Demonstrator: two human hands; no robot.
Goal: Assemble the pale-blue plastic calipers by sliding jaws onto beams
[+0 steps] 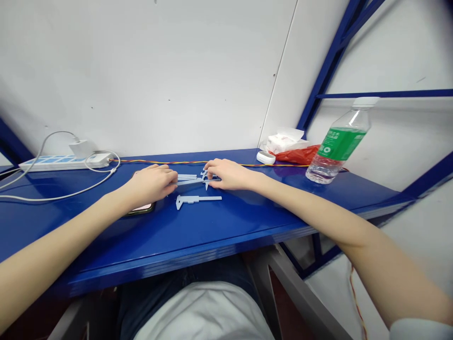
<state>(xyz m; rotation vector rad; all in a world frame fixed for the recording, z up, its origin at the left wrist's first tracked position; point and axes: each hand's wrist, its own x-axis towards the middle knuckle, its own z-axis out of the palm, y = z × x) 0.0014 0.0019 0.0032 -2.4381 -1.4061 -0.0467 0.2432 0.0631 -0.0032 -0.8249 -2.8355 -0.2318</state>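
Light-blue plastic calipers lie on the blue table (pixel 212 219). One caliper (pixel 193 181) stretches between my two hands, its jaws toward the right. My left hand (pixel 155 181) is closed on its left end, the fingertips turned down and partly hidden. The fingers of my right hand (pixel 223 174) pinch it near the jaws. Just behind it lies another light-blue caliper (pixel 187 176), partly covered by my hands. Closer to me, a separate caliper (pixel 198 199) rests flat with its jaws to the left. A phone (pixel 143 209) lies under my left wrist, mostly covered.
At the back left sits a white power strip (pixel 63 162) with a charger (pixel 81 148) and looping white cable. A twisted red-yellow wire (pixel 170 163) runs along the wall. To the right are a water bottle (pixel 338 141), a red bag (pixel 297 155), tissues (pixel 286 140) and a small white device (pixel 265 157).
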